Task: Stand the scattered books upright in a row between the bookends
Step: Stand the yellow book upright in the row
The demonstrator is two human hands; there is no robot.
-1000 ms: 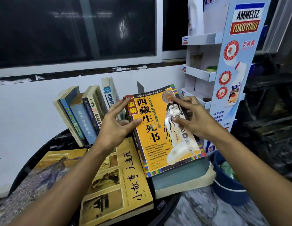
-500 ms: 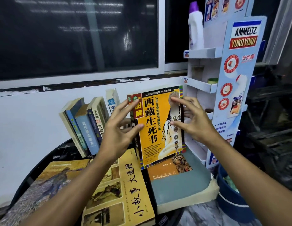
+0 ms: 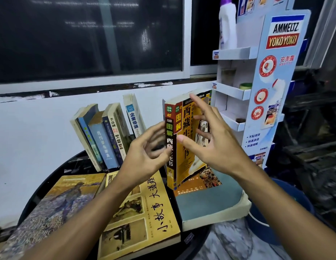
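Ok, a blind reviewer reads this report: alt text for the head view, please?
A left hand and right hand steady an orange book upright, beside a leaning row of books on a black table. Three flat books lie in front; a white rack stands at right.

Observed: the left forearm [image 3: 79, 212] and right forearm [image 3: 276, 199], both bare, extend forward with the wrists converging. The left hand [image 3: 144, 158] has spread, slightly bent fingers, blurred at the tips, palm turned rightward. The right hand [image 3: 216, 147] has straight, splayed fingers, thumb pointing toward the left hand. The hands are near each other, apart.
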